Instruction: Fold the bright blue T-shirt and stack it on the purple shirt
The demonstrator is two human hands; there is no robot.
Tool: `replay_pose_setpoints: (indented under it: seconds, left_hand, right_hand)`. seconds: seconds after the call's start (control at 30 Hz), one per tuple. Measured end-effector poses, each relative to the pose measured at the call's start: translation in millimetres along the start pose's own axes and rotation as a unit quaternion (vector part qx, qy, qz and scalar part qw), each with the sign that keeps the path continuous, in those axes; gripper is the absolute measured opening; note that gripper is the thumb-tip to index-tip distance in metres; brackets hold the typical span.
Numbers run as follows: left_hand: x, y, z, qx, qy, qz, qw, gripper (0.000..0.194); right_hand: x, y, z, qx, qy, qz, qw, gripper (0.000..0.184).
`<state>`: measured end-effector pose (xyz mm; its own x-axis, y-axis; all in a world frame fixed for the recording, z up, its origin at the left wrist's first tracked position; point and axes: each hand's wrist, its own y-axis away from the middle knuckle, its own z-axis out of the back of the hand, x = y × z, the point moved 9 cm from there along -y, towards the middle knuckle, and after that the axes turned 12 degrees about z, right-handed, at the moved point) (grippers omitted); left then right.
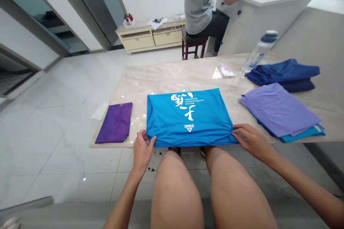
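- The left hand (142, 150) pinches the near left corner of the bright blue folded shirt with white print (188, 116).
- The right hand (249, 139) pinches its near right corner; the fingertips are tucked under the cloth.
- The shirt lies at the near edge of the pale marble bench (172, 75).
- A folded purple cloth (115, 122) lies to the left.
- A light purple shirt pile (279, 109) and a dark blue shirt pile (283, 73) lie to the right.
- A clear water bottle (259, 52) stands behind them.

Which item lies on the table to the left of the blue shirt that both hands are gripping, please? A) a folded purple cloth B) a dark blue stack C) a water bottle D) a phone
A: a purple cloth lies left of the blue shirt; the bottle stands far right.
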<state>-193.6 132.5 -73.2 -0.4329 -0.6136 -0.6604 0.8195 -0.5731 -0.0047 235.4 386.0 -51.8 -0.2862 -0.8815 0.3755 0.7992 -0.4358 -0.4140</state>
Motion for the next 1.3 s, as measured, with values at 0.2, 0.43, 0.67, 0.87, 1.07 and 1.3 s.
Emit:
replay_pose_setpoints:
  seconds: [0.2,0.43,0.67,0.87,1.07,1.3]
  left_hand:
    - [6.5,23.0,4.8,-0.015,0.017,0.022,0.999,0.045]
    - [-33.0,23.1,10.3,-0.015,-0.195,-0.054,0.979,0.008]
    - [-23.8,34.9,30.3,-0.065,-0.251,-0.085,0.962,0.032]
    - [11.8,36.4,39.9,-0.044,-0.213,0.022,0.976,0.024]
    - [-22.9,18.6,30.9,-0.029,-0.188,-0.047,0.981,0.031]
    - [5.8,-1.1,27.3,0.034,-0.035,0.062,0.997,0.018]
  right_hand:
    - [1.1,15.4,-2.4,-0.011,0.048,0.011,0.999,0.021]
    - [26.2,43.1,24.7,-0.065,0.029,-0.017,0.997,0.013]
    - [37.0,52.1,49.7,-0.086,0.039,-0.028,0.995,0.03]
    - [37.0,49.2,37.9,-0.054,0.052,-0.04,0.996,0.049]
    - [51.4,28.6,18.1,-0.029,0.043,-0.024,0.998,0.061]
    - [64.3,16.3,17.0,-0.026,0.031,-0.012,0.999,0.035]
